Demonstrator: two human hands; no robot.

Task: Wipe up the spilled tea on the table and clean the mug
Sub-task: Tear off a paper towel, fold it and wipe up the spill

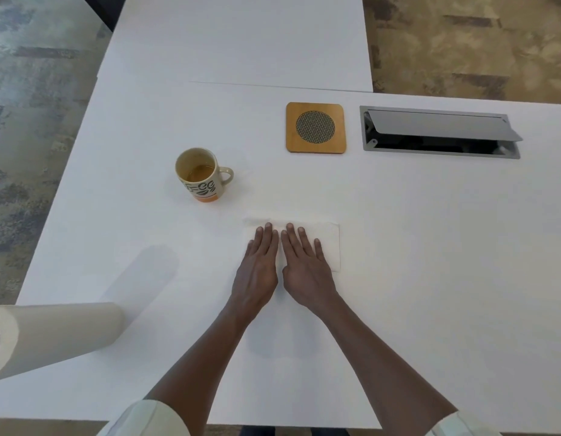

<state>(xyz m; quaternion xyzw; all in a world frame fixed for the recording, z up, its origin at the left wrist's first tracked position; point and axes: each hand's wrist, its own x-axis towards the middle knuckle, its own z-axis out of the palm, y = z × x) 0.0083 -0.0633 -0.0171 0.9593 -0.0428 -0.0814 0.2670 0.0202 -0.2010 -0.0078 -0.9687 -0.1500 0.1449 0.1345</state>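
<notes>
Both forearms extended; left hand [257, 265], right hand [305, 265] flat, fingers spread, pressing paper towel [331, 243], gripping nothing.

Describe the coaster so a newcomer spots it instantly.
On the white table, look at the far side, just left of the open metal cable hatch. The coaster lies flat there. It alone is square, wooden, with a round woven mesh centre.

mug [201, 175] with dark lettering, partly hidden, not legible
</notes>
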